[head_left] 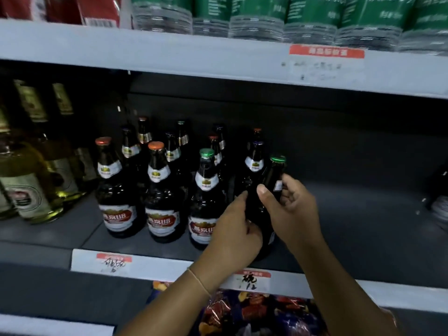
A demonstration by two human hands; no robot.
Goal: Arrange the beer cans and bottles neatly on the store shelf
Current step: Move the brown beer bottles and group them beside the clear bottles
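From my head camera, looking down and forward, I am facing a dark grey store shelf (351, 214) and holding one dark beer bottle (260, 214) with a green cap at the shelf's front edge, tilted slightly to the right. My left hand (234, 229) is wrapping around the lower left side of the bottle, fingers curled on its body, and my right hand (291, 204) is gripping the shoulder and neck area, thumb across the front. A thin band is sitting on my left wrist. Just left of the bottle, three matching brown bottles (161, 197) with red and white labels are standing upright in a front row, with more bottles (179, 141) lined up behind them. Further left, pale green bottles (31, 190) are leaning in the shadows. Handwritten price tags (114, 261) are hanging on the shelf lip. On the shelf above, clear water bottles with green labels (257, 18) are standing in a row. Below, colourful snack bags (254, 314) are showing.
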